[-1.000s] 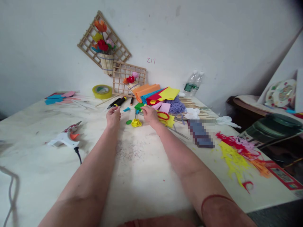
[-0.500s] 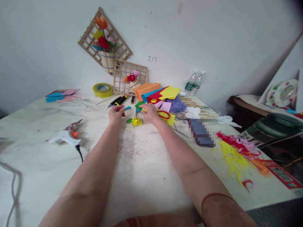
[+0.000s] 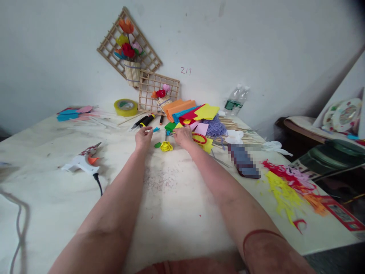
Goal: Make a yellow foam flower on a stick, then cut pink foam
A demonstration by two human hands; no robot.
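Nearest us, at nine o'clock on the desk, the glue gun lies with its cord trailing toward our left arm; a careless sweep could snag it. Farther out, the yellow foam flower sits between our hands. Our left hand is loosely curled, fingers narrow, holding nothing we can make out. Our right hand reaches into the foam sheets at one o'clock; whether it grips any we cannot tell. Just beside it lie red scissors, which it could knock.
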